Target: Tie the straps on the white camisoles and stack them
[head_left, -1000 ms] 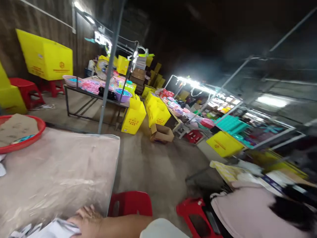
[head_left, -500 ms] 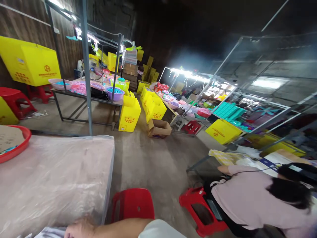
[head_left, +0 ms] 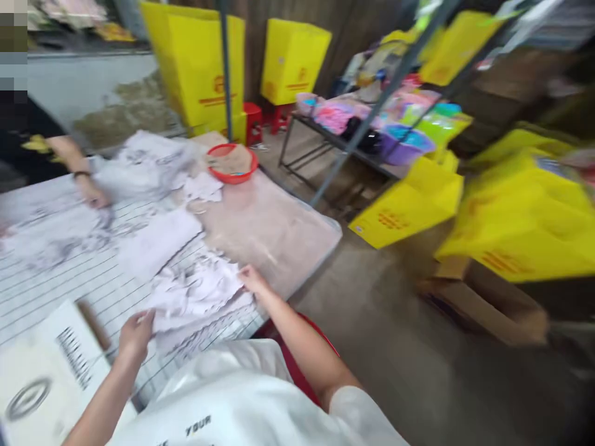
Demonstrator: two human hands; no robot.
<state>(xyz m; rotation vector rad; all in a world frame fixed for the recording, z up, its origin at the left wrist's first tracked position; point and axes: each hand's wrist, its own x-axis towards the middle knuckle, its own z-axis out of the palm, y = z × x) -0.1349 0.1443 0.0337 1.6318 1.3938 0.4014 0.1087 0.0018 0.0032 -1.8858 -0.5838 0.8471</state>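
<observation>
A pale lilac-white sheet (head_left: 198,285), fabric-like with jagged cut-out edges, lies on the striped table cover in front of me. My left hand (head_left: 136,334) pinches its left edge between thumb and fingers. At the opposite side, my right hand (head_left: 251,280) is closed on the right corner. Part of a similar sheet (head_left: 204,328) with a scalloped edge shows underneath, nearer my body. Just beyond lies a smooth pale stack (head_left: 160,241). Motion blur hides the fine detail of the material.
A co-worker's hand (head_left: 95,195) rests on pale pieces across the table. A white printed box (head_left: 51,371) is at my left. A red basin (head_left: 232,178) stands on the plastic-covered table end (head_left: 274,235). Yellow boxes (head_left: 409,204) and a red stool (head_left: 302,365) stand nearby.
My view has swung left and down to the table. Both hands now show, gripping the pale sheet; earlier only one hand showed, at the bottom edge near pale material.
</observation>
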